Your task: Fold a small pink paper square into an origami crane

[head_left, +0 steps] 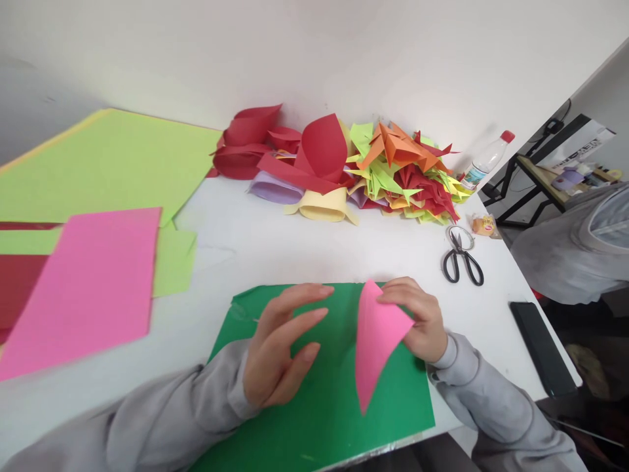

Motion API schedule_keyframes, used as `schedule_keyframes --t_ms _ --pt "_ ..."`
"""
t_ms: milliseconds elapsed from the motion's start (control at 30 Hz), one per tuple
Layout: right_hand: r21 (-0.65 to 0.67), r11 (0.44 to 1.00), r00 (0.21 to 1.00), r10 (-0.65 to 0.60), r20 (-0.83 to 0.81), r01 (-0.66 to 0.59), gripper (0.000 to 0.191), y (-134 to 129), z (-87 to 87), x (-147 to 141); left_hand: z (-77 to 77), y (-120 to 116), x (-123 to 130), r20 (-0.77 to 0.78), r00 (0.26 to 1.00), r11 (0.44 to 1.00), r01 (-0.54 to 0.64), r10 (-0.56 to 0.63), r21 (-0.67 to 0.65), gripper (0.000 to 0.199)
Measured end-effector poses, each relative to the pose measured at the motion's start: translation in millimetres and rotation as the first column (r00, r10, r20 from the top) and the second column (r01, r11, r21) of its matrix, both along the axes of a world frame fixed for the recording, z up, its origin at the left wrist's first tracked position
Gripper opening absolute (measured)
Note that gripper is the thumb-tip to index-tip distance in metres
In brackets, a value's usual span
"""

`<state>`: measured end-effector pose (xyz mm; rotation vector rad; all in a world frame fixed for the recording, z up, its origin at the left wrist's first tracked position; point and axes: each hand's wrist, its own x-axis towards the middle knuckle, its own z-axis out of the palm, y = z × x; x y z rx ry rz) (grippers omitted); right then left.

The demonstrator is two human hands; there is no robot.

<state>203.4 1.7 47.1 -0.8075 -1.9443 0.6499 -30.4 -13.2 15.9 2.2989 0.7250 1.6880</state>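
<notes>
Between the thumb and fingers of my right hand is a folded piece of pink paper, tilted up with one corner pointing down. It hangs over a green board at the table's front. My left hand hovers above the same board, fingers apart and holding nothing. A gap separates its fingertips from the pink paper. Large pink sheets lie on the left, on top of green and red paper.
Folded paper shapes and curled red paper are heaped along the wall. Black-handled scissors lie at right near a small packet, a plastic bottle and a black phone. Another person's grey sleeve shows beyond the table edge.
</notes>
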Motion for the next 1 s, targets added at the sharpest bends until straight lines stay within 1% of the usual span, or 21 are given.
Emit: schedule_keyframes --t_ms 33,67,100,133,167,200,233,267,300,333,400,500,533,600,667,700,767,867,900,933,1000 --pt "-0.148 0.989 0.994 0.001 -0.109 -0.017 0.020 -0.2 0.6 1.8 -0.5 2.1 -1.1 0.039 0.999 1.000 -0.025 0.025 -0.009 0.048" --pt "-0.290 0.957 0.979 -0.033 -0.201 -0.028 0.022 0.4 0.2 3.4 -0.4 3.9 -1.6 0.052 0.998 0.999 -0.037 0.038 -0.016 0.047" --pt "-0.415 0.909 0.960 -0.099 -0.264 -0.021 0.027 1.8 -1.1 4.7 0.2 5.3 -1.4 0.035 0.999 0.999 -0.037 0.038 -0.028 0.046" --pt "-0.513 0.858 0.947 -0.139 -0.290 -0.031 0.034 4.1 -3.2 5.8 1.1 6.4 -0.6 -0.005 1.000 0.999 -0.027 0.027 -0.045 0.045" --pt "-0.573 0.818 0.934 -0.168 -0.316 -0.046 0.043 7.2 -5.7 6.8 1.9 7.0 0.8 -0.053 0.999 0.998 -0.010 0.006 -0.063 0.044" --pt "-0.649 0.755 0.930 -0.166 -0.328 -0.094 0.052 10.8 -8.4 7.7 2.2 7.5 2.7 -0.105 0.994 0.997 0.011 -0.019 -0.081 0.042" --pt "-0.721 0.674 0.929 -0.146 -0.340 -0.158 0.059 14.7 -10.8 8.7 1.7 7.9 5.1 -0.150 0.988 0.996 0.031 -0.044 -0.089 0.039" --pt "-0.777 0.599 0.932 -0.134 -0.336 -0.194 0.064 18.5 -12.7 9.8 0.3 8.3 7.7 -0.188 0.980 0.995 0.052 -0.068 -0.090 0.036" --pt "-0.816 0.544 0.943 -0.127 -0.307 -0.192 0.063 21.8 -13.8 11.1 -1.8 8.8 10.3 -0.222 0.971 0.994 0.069 -0.085 -0.083 0.034" --pt "-0.830 0.535 0.959 -0.118 -0.257 -0.157 0.054 24.5 -14.2 12.4 -4.5 9.3 12.6 -0.257 0.962 0.994 0.081 -0.097 -0.071 0.031" --pt "-0.819 0.567 0.987 -0.062 -0.148 -0.087 0.039 27.6 -13.5 15.0 -9.8 10.4 15.4 -0.318 0.943 0.995 0.088 -0.101 -0.054 0.029" --pt "-0.788 0.615 0.999 0.007 -0.047 -0.041 0.032 28.6 -12.3 17.3 -13.3 11.0 15.1 -0.371 0.923 0.994 0.089 -0.105 -0.059 0.027" --pt "-0.785 0.619 0.999 0.006 -0.039 -0.034 0.031 28.6 -12.3 17.7 -13.1 10.8 14.3 -0.385 0.916 0.994 0.094 -0.111 -0.063 0.027" --pt "-0.779 0.626 0.998 -0.032 -0.058 -0.025 0.030 29.3 -13.0 18.0 -11.5 9.9 13.2 -0.413 0.902 0.992 0.111 -0.127 -0.062 0.036" --pt "-0.790 0.612 0.991 -0.083 -0.110 -0.037 0.031 30.5 -13.8 17.8 -10.0 8.5 13.5 -0.439 0.890 0.993 0.114 -0.121 -0.042 0.046" --pt "-0.800 0.598 0.984 -0.114 -0.137 -0.042 0.031 31.0 -14.2 17.4 -9.6 7.9 14.2 -0.449 0.888 0.994 0.102 -0.104 -0.029 0.045" --pt "-0.810 0.586 0.959 -0.221 -0.180 -0.017 0.032 30.9 -14.4 15.7 -9.6 7.5 15.9 -0.450 0.892 0.999 0.033 -0.030 -0.001 0.036" --pt "-0.791 0.608 0.879 -0.413 -0.238 0.072 0.036 26.5 -12.9 10.6 -10.7 10.0 17.0 -0.420 0.896 0.989 -0.141 0.144 0.036 0.034" --pt "-0.790 0.608 0.860 -0.440 -0.258 0.074 0.037 23.9 -11.8 8.5 -10.9 11.5 16.3 -0.408 0.893 0.980 -0.193 0.192 0.039 0.035" --pt "-0.799 0.599 0.859 -0.433 -0.272 0.049 0.037 21.0 -10.5 6.4 -10.7 13.0 15.2 -0.398 0.891 0.973 -0.226 0.220 0.033 0.034" --pt "-0.825 0.564 0.889 -0.361 -0.282 -0.032 0.037 15.1 -7.3 3.2 -9.1 15.4 11.7 -0.368 0.906 0.974 -0.225 0.209 -0.003 0.034"
